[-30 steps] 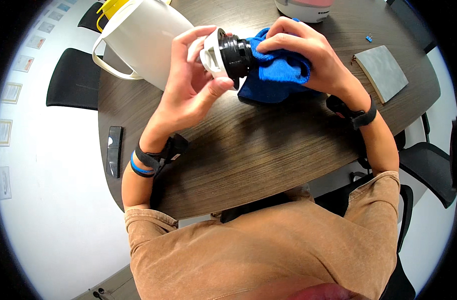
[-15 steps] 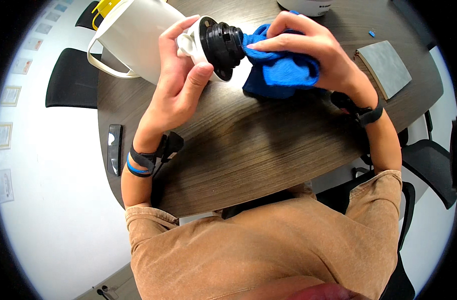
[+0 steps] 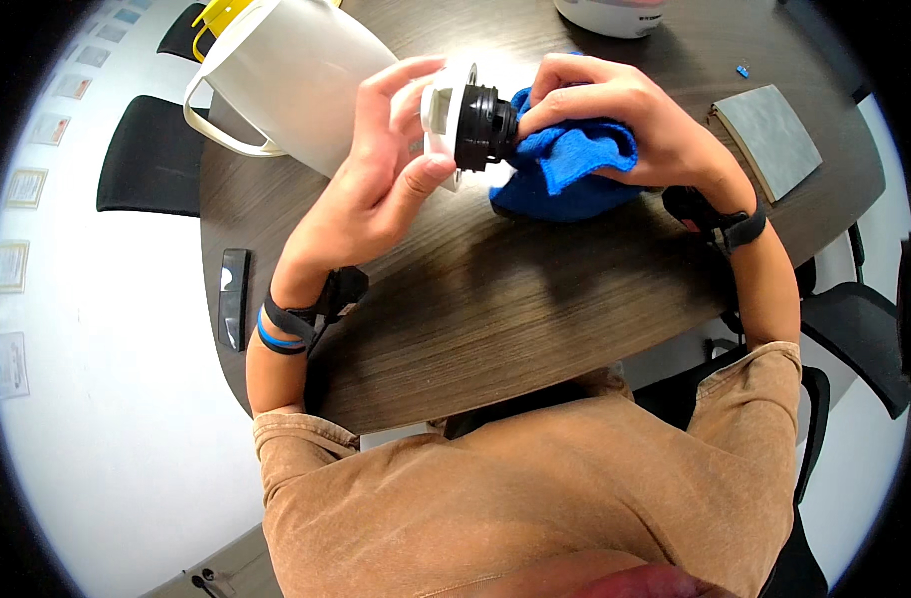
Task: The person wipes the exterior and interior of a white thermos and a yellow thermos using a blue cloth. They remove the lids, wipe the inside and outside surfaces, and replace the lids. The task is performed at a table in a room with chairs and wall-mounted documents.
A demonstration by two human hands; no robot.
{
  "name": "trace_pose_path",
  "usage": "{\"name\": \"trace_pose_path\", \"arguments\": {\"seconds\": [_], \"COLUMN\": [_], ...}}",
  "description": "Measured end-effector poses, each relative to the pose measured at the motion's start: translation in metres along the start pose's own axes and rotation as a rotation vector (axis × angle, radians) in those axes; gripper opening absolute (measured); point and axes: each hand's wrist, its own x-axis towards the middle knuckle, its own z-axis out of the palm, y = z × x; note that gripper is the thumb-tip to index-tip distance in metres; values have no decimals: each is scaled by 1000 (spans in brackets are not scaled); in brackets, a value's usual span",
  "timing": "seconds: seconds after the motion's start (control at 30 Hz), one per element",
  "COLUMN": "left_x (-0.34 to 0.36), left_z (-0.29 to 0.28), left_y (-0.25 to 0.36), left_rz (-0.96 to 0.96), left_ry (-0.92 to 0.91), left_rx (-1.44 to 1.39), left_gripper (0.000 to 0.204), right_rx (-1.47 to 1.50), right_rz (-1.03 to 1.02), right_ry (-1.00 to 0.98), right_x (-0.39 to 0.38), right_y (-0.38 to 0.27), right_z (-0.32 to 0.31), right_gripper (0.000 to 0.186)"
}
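My left hand [image 3: 381,194] grips a lid-like stopper with a white top [image 3: 438,118] and a black threaded body [image 3: 480,128], held on its side with the threads facing right. My right hand [image 3: 640,125] is closed on a bunched blue cloth [image 3: 585,149], pressed against the black end of the stopper; its fingertips are partly hidden in the folds. A large white jug [image 3: 276,75] with a cream handle stands just behind my left hand, at the upper left. Both wrists wear dark straps with small devices.
The dark wooden table [image 3: 515,329] holds a grey notebook [image 3: 766,142], a small blue piece [image 3: 743,71], a long black object [image 3: 233,299] at the left, a yellow item [image 3: 219,22] behind the jug and a white appliance [image 3: 607,15] at the back. Black chairs [image 3: 142,154] surround it.
The stopper moved left and tilted half a second ago; it is now back to the right, more squarely sideways. My right fingers have shifted down on the cloth, whose folds have changed.
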Motion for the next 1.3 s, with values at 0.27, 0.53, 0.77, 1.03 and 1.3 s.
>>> {"name": "trace_pose_path", "arguments": {"seconds": [0.27,0.53,0.77,1.03,1.3], "left_x": [3,5,3,5,0], "left_z": [12,20,22,11,11], "left_y": [-5,-7,8,8,3], "left_rz": [61,-6,-55,10,105], "left_ry": [67,266,132,133,169], "left_rx": [129,70,-112,112,522], "left_gripper": [72,66,67,89,81], "right_rx": [-197,-212,77,146,18], "right_rz": [29,46,447,381,696], "right_ry": [233,130,55,82,331], "right_x": [5,-1,0,3,-8], "right_y": [-1,-2,-23,-14,9], "right_z": [5,25,38,28,-16], "right_gripper": [38,93,78,58,38]}}
